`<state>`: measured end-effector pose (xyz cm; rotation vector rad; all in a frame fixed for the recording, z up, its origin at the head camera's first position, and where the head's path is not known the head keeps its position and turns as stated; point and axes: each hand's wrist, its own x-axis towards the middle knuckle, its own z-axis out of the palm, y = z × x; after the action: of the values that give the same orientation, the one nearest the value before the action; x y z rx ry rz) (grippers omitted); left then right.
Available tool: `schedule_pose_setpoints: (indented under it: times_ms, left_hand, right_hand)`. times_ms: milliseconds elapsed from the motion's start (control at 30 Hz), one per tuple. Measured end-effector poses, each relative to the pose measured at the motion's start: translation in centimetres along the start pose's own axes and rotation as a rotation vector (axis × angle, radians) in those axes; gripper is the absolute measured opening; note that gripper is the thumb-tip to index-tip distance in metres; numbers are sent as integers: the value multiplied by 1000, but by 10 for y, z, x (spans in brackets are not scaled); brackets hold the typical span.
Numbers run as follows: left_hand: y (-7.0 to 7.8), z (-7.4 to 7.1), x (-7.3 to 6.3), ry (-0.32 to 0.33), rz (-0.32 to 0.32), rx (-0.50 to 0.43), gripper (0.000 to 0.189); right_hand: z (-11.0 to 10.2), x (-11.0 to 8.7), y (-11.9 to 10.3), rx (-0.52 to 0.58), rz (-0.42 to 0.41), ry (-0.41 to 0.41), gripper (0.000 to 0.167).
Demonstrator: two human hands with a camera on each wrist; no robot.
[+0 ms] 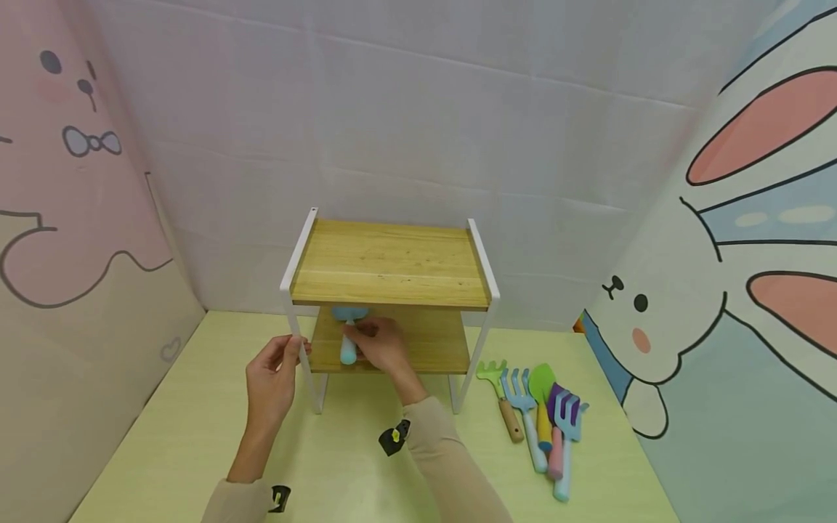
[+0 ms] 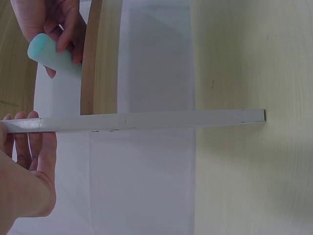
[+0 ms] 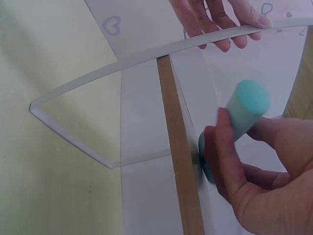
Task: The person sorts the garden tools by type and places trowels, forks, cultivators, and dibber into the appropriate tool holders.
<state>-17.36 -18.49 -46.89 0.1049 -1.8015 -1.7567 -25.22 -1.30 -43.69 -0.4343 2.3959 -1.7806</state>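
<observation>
Beige sleeves (image 1: 451,465) reach a two-tier shelf (image 1: 392,263), right hand (image 1: 384,344) gripping a blue garden tool (image 1: 349,353) handle-frontward inside, left hand (image 1: 273,372) holding the left post (image 2: 161,120).

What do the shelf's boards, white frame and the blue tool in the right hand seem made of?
The boards look like wood or wood-effect panel, satin, from the streaky yellowish grain. The white frame is probably painted metal, smooth, judging by its slimness. The blue tool seems plastic, fairly matte: its rounded handle shows no grain.
</observation>
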Motion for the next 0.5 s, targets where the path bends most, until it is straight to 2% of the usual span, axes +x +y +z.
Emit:
schedule_pose_setpoints:
  times_ms: [200,500]
  left_hand:
    - [1,1,0,2,-4,1,25]
    - [3,1,-1,4,-2,-10,24]
  right_hand:
    - [5,1,1,-6,25,-5,30]
    - [13,3,1,-62,-19,54,28]
